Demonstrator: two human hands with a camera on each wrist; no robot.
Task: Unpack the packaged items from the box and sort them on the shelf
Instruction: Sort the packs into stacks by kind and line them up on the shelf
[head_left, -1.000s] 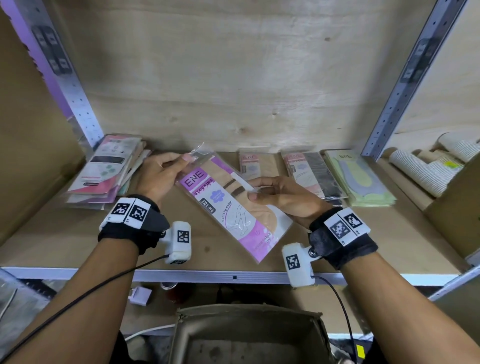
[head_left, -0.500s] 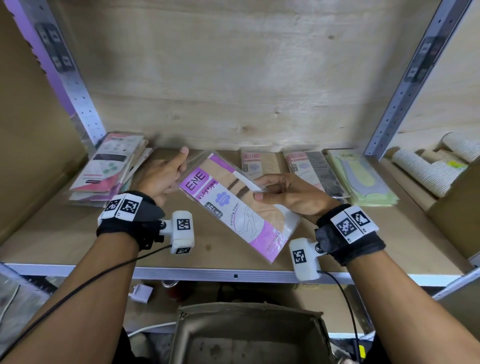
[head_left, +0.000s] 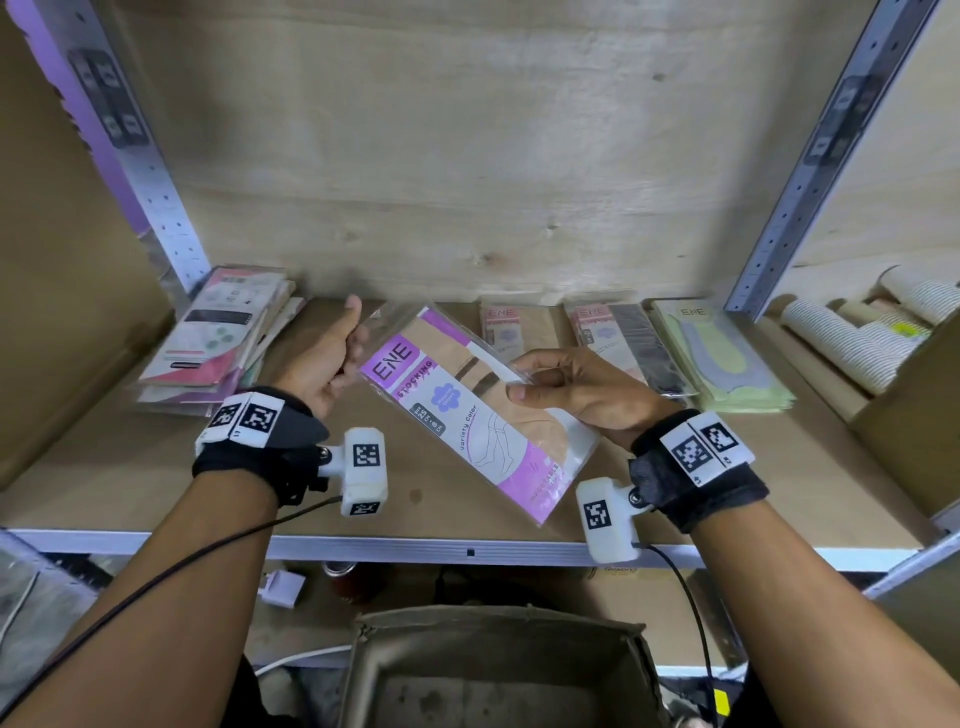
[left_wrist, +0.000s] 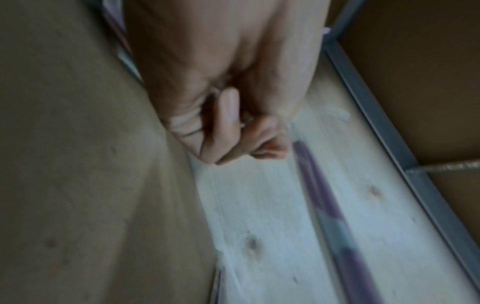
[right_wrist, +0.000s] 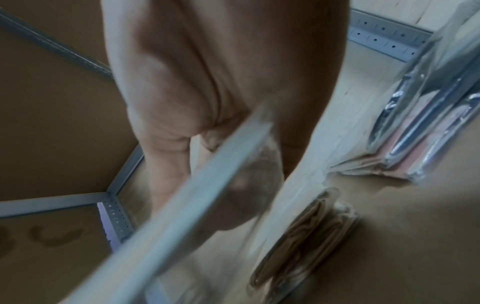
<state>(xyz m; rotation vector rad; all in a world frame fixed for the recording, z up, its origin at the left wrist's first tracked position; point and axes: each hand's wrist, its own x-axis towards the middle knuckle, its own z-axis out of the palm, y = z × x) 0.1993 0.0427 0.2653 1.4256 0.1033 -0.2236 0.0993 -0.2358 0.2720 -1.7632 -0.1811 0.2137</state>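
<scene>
A clear stocking pack (head_left: 467, 415) with a purple-and-white "ENE" card and beige hose hangs tilted over the wooden shelf (head_left: 156, 467). My right hand (head_left: 571, 395) grips its right edge, thumb on top and fingers underneath. The right wrist view shows the pack's edge (right_wrist: 207, 185) as a blur across my fingers. My left hand (head_left: 332, 364) sits just beside the pack's upper left edge, thumb sticking up. Its fingers (left_wrist: 226, 127) are curled into the palm with nothing visibly between them. The open cardboard box (head_left: 498, 616) stands below the shelf's front edge.
Along the back of the shelf lie a pink pack stack (head_left: 218, 338) at the left, a beige pack (head_left: 511, 325), a black-hose pack (head_left: 623, 343) and a green stack (head_left: 722, 358). Ribbed white rolls (head_left: 852, 343) fill the bay to the right. Steel uprights (head_left: 150, 171) (head_left: 810, 171) frame the bay.
My left hand has let go of the pack's top corner and raised its thumb. The right hand alone now holds the pack, which has shifted slightly right.
</scene>
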